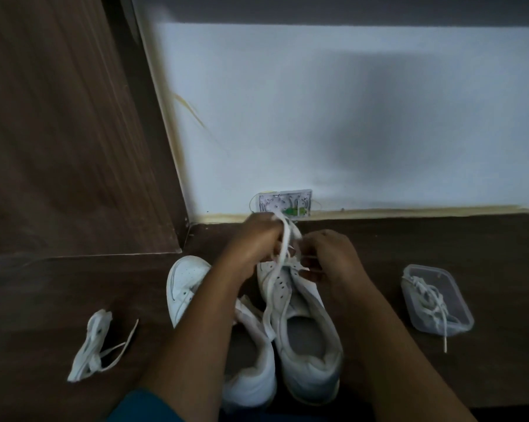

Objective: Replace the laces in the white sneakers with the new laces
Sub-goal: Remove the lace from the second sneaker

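Note:
Two white sneakers stand side by side on the dark wooden floor, toes toward the wall. My left forearm crosses over the left sneaker. The right sneaker has a white lace running up from its eyelets. My left hand is closed on the lace above the toe end, and my right hand pinches another stretch of it at the eyelets. A loose bundle of white laces lies on the floor at the left. More white laces sit in a clear plastic container at the right.
A white wall runs along the back with a small wall box at floor level just behind my hands. A brown wooden panel rises at the left. Bare floor stretches to the right of the sneakers.

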Tool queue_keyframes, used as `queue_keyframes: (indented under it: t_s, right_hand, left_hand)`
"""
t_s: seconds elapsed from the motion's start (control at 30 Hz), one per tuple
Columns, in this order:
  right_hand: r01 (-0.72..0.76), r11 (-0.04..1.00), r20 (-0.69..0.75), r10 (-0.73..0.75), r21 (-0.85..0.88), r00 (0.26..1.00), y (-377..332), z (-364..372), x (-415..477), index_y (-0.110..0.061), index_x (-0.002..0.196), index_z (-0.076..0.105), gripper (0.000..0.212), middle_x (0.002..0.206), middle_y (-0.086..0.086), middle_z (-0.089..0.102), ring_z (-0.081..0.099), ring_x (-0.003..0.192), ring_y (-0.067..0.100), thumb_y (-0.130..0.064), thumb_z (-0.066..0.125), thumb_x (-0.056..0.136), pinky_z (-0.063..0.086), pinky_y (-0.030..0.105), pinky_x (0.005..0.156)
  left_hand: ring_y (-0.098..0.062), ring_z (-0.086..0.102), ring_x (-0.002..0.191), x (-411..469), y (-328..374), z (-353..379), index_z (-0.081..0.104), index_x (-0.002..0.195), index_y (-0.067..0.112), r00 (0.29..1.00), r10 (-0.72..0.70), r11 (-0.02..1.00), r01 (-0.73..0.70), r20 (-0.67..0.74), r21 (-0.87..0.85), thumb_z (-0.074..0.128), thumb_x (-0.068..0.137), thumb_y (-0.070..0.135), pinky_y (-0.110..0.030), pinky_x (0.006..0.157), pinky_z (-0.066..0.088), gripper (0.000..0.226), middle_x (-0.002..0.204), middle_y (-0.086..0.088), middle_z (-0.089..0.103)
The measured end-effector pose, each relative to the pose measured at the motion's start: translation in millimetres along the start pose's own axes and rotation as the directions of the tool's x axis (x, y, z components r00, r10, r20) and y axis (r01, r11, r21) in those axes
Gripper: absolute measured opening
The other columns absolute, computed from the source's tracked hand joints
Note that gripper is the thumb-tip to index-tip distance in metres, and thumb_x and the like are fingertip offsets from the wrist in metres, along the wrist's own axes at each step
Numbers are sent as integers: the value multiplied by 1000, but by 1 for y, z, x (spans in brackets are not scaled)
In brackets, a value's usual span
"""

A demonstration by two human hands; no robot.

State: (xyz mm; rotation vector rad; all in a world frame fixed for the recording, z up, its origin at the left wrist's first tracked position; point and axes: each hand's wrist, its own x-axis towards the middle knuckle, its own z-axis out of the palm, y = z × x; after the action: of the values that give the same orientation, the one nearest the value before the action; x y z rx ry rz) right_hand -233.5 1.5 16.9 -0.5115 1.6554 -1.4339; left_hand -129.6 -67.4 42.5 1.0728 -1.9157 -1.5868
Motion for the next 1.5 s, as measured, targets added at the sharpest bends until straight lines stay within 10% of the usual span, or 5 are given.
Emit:
queue_keyframes:
  t_s: [0.5, 0.77, 1.03, 1.3, 1.5]
  right_hand:
    - [478, 832, 421, -341, -280, 840, 7, 22, -20, -24, 80, 64, 15, 63, -13, 64, 58, 59, -3, -10, 66, 84, 45, 24, 63]
    - [299, 954, 266, -286, -9, 921, 14, 36, -23, -23, 111, 53, 50, 107, -2, 66, 63, 102, 14, -40, 69, 67, 51, 37, 89]
    - [445, 822, 407, -293, -355, 865, 13, 37, -25, 3, 86, 65, 20, 59, -1, 58, 51, 51, 7, -14, 57, 92, 43, 24, 56]
    - [218, 844, 161, -333, 490, 929, -14, 7, -19, -10, 63, 60, 11, 48, -1, 50, 40, 48, 14, -13, 60, 74, 41, 25, 47]
    - [238, 885, 138, -316, 401, 939, -1, 12, -11, -8, 83, 64, 16, 71, 12, 57, 46, 58, 19, 5, 54, 83, 37, 27, 55]
  left_hand:
    - [-17, 41, 51, -12, 3, -43, 53, 58, 8, 984, 151, 954, -119, -97, 277, 54, 81, 9, -28, 56, 29, 23, 56, -7, 46]
    - [-25, 58, 63, -1, -2, -26, 58, 60, 8, 960, -65, 861, -85, -274, -502, 60, 80, 10, -33, 65, 45, 20, 58, -10, 58]
    - [-3, 27, 29, -2, 4, -44, 48, 76, 18, 995, -76, 330, -38, -66, -943, 46, 97, 23, -11, 30, 32, 22, 50, 4, 35]
    - [-4, 59, 57, -15, -2, -45, 66, 77, 29, 961, 263, 926, -276, 82, 257, 52, 94, 33, -18, 60, 49, 23, 63, 12, 63]
    - [-3, 38, 39, -19, -7, -23, 73, 68, 20, 937, 293, 758, -105, 192, -644, 68, 81, 12, -16, 44, 26, 16, 53, 6, 55]
